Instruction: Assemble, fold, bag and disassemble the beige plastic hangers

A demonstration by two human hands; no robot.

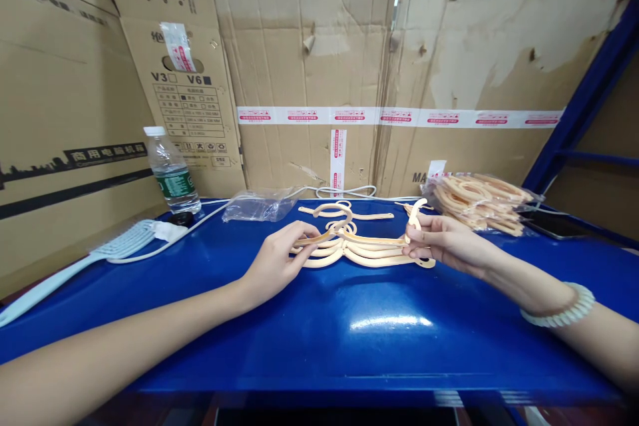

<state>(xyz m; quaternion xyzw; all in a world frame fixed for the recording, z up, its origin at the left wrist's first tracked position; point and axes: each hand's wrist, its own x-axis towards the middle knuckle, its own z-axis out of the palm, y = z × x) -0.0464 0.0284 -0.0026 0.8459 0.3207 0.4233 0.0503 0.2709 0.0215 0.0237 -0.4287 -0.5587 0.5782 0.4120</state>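
Observation:
A cream plastic clothes hanger (377, 240) is held up between my two hands, its hook standing over the middle. My left hand (279, 256) pinches its left arm between thumb and fingers. At the other end, my right hand (442, 243) grips the tip of the right arm, where a short cream piece (415, 216) sticks up from the fingers. Beneath and behind, several similar hangers (372, 259) lie stacked on the blue table (319, 339). Farther back lies another cream hanger part (372, 216).
Plastic-wrapped hangers (479, 200) are piled at the right, beside a dark phone-like slab (554, 225). Clear plastic film (259, 205), a water bottle (172, 176), a pale blue hairbrush (120, 239) and a white cable (200, 223) occupy the left and back. Cardboard (309, 66) walls the rear.

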